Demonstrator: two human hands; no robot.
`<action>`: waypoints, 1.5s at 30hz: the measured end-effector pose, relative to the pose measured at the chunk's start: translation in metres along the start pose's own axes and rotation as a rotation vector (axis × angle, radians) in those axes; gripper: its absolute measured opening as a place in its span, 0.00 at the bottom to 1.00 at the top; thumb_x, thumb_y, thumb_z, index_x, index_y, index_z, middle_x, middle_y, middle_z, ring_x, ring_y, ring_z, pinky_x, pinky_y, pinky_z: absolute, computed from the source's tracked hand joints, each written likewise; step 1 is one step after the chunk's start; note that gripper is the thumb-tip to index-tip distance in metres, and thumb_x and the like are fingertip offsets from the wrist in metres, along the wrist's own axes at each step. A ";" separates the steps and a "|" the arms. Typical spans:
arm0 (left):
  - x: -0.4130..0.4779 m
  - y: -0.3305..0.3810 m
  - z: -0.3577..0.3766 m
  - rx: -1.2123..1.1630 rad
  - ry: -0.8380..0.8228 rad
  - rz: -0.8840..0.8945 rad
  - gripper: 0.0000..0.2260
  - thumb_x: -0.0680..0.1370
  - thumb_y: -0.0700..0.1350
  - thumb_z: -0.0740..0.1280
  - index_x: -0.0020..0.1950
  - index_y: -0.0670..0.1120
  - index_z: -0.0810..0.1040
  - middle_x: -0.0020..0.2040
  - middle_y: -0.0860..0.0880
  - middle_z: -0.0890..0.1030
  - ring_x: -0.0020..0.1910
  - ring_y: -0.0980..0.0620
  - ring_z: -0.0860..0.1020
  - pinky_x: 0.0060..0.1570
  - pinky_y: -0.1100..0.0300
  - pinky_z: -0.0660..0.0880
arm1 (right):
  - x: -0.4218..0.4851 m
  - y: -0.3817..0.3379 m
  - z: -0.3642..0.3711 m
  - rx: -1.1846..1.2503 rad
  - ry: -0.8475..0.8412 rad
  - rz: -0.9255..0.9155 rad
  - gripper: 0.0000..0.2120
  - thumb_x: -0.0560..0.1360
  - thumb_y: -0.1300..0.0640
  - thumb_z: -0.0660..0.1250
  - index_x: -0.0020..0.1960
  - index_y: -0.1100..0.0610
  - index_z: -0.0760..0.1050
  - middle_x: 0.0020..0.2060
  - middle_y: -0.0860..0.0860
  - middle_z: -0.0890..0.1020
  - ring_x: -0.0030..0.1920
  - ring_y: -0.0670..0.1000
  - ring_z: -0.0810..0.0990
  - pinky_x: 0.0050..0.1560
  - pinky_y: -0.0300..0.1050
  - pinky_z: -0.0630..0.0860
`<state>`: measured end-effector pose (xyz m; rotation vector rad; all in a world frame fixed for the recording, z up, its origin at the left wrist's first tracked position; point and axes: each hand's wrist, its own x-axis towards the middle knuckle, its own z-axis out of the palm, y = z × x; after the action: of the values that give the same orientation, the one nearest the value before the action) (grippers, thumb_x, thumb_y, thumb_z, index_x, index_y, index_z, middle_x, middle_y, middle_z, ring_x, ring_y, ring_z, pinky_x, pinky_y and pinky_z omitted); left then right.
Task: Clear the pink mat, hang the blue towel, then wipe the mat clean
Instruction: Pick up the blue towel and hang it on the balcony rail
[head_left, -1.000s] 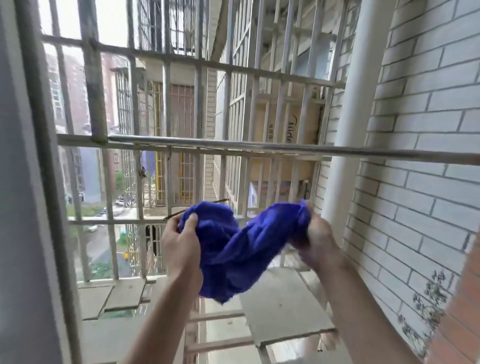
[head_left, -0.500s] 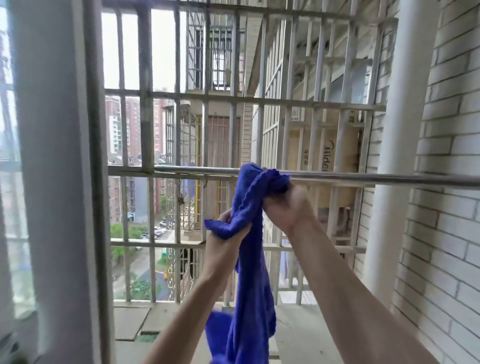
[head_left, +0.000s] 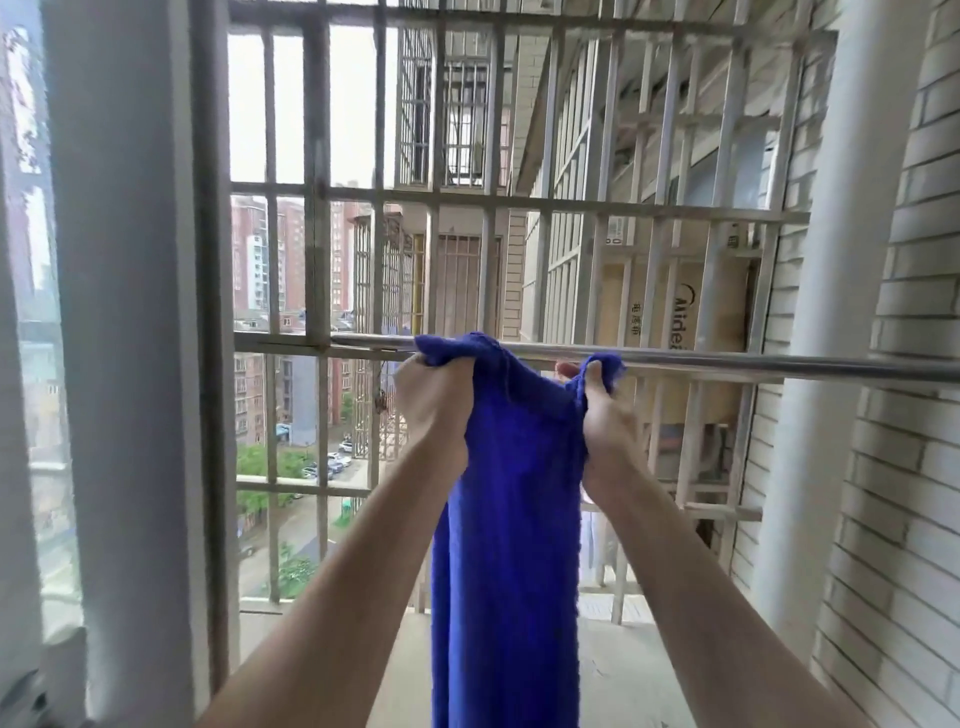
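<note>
Head view: both forearms reach up from 6 o'clock toward the steel rail (head_left: 779, 365). The left hand (head_left: 434, 400) bunches the top edge of the blue towel (head_left: 514, 519) at its 9 o'clock corner, fingers curled tight, just under the rail. The right hand (head_left: 605, 415) pinches the 3 o'clock corner, thumb raised. The towel hangs straight down toward 6 o'clock, in front of the window grille (head_left: 317, 208).

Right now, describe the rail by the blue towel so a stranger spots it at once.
Find the barred window grille filling the view. A round rail crosses in front of it, running right across the white pipe. Unlike the dull painted bars, it is shiny metal, and the left hand and right hand hold the blue towel up to it.
</note>
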<state>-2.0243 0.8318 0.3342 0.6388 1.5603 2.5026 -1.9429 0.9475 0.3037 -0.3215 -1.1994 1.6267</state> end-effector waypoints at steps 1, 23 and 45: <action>0.000 0.002 0.004 0.012 -0.008 -0.005 0.05 0.71 0.39 0.65 0.36 0.46 0.76 0.36 0.47 0.76 0.37 0.49 0.74 0.36 0.56 0.69 | -0.001 0.001 -0.003 -0.095 0.002 -0.073 0.14 0.82 0.50 0.59 0.49 0.57 0.80 0.40 0.52 0.83 0.39 0.50 0.81 0.47 0.47 0.77; 0.016 0.007 0.055 0.292 -0.356 -0.118 0.10 0.71 0.47 0.72 0.49 0.44 0.79 0.45 0.45 0.83 0.44 0.48 0.81 0.46 0.54 0.80 | 0.001 -0.069 -0.036 -0.706 -0.519 -0.071 0.09 0.75 0.58 0.71 0.52 0.63 0.82 0.47 0.59 0.85 0.44 0.54 0.84 0.49 0.48 0.80; -0.051 -0.115 0.116 -0.065 -0.826 -0.399 0.27 0.68 0.53 0.78 0.58 0.38 0.79 0.55 0.35 0.82 0.55 0.36 0.81 0.60 0.40 0.75 | 0.085 -0.106 -0.067 0.046 -0.135 0.097 0.22 0.83 0.52 0.55 0.37 0.54 0.81 0.36 0.53 0.83 0.35 0.53 0.82 0.39 0.43 0.79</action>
<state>-1.9431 0.9643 0.2623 1.0438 1.1303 1.6538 -1.8710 1.0503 0.3881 -0.2470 -1.2614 1.7806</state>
